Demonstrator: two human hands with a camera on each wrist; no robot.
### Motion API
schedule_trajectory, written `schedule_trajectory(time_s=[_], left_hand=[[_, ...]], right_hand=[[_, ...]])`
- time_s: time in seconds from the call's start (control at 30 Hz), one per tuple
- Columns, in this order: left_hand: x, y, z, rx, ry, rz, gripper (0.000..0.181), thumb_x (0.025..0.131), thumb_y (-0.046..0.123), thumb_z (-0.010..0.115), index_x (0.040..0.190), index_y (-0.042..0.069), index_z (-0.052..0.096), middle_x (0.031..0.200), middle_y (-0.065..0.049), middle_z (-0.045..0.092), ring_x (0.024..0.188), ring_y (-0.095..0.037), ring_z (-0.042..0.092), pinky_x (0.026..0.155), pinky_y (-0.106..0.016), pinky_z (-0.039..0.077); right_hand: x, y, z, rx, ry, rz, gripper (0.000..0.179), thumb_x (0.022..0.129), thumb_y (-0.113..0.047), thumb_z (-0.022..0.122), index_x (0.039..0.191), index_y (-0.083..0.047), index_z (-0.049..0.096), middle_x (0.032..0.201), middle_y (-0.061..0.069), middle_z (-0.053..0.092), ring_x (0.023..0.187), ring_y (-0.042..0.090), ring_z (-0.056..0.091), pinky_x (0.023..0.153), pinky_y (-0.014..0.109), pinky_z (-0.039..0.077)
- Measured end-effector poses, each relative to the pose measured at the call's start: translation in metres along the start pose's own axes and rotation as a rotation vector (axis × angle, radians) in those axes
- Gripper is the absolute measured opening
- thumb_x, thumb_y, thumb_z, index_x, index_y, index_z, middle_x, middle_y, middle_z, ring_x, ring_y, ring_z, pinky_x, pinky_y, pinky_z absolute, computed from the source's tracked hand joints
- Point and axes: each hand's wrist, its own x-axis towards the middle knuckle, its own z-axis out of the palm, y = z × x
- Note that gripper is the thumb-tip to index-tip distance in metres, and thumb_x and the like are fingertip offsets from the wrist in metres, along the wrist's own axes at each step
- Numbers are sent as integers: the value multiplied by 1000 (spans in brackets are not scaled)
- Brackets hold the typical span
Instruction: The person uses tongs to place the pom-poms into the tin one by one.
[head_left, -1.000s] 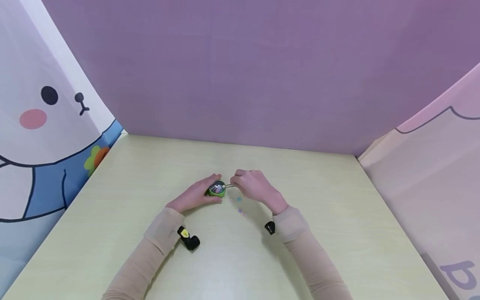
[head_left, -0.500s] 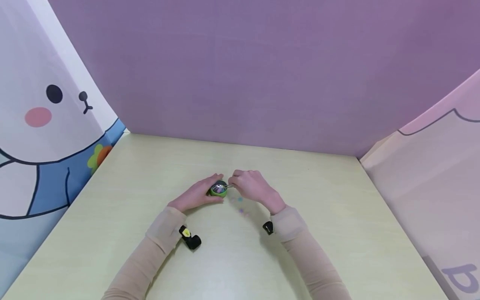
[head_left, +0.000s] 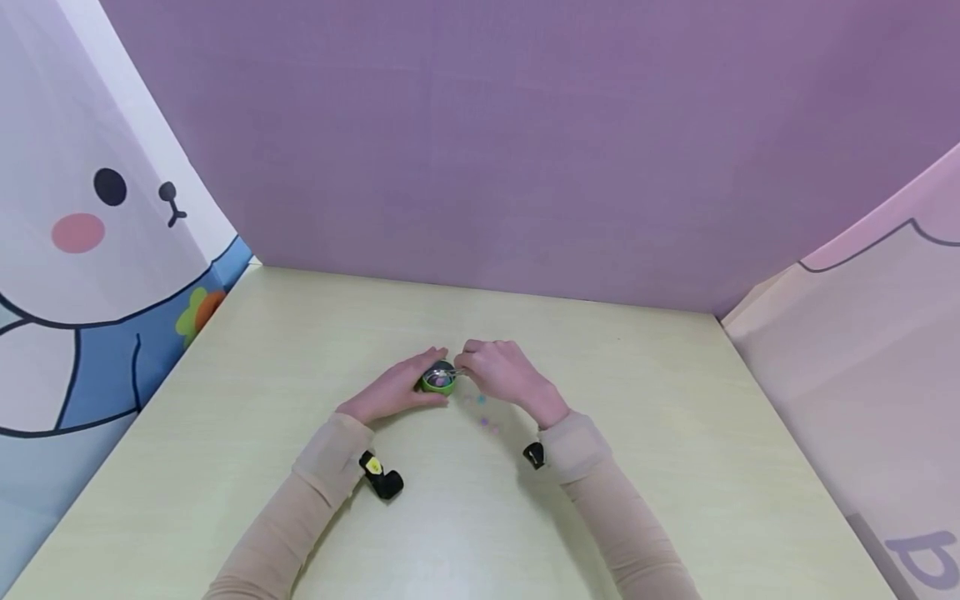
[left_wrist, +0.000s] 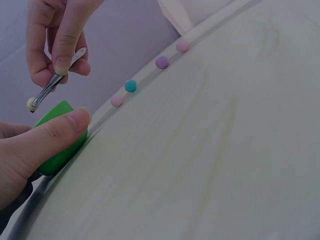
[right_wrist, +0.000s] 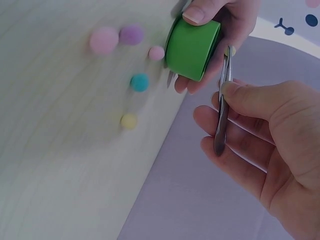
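A small green cup (head_left: pixel 437 389) stands on the table, with my left hand (head_left: pixel 392 390) gripping its side. In the left wrist view my thumb lies across the cup's green wall (left_wrist: pixel 59 159). My right hand (head_left: pixel 508 372) pinches metal tweezers (right_wrist: pixel 220 132) between thumb and fingers. Between the tweezer tips sits a small yellow ball (left_wrist: pixel 31 104), held at the cup's open mouth. Inside the cup, round shapes show in the head view, too small to make out well. Loose fuzzy-looking balls lie beside the cup: a teal one (right_wrist: pixel 139 82), a purple one (right_wrist: pixel 131 34) and a yellow one (right_wrist: pixel 129 121).
Two pink balls, a larger pink ball (right_wrist: pixel 104 40) and a smaller pink ball (right_wrist: pixel 156 53), also lie on the light wooden table (head_left: pixel 645 375). A purple backdrop (head_left: pixel 480 150) rises behind the table's far edge. Printed cartoon panels stand at left and right.
My right hand has moved slightly left, bringing the tweezers further over the cup. The left hand keeps its grip on the cup. The head view has shifted a little.
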Motion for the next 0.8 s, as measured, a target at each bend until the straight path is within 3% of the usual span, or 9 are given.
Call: schedule_trajectory(time_s=[0.8], left_hand=[[-1, 2, -1, 3, 3, 12, 89, 87, 43, 74, 156, 10, 29, 163, -14, 30, 149, -33, 32, 123, -51, 31]], right_hand=[[0, -4, -2, -9, -31, 6, 12, 96, -15, 65, 101, -15, 75, 94, 0, 72, 72, 13, 69, 58, 29, 58]])
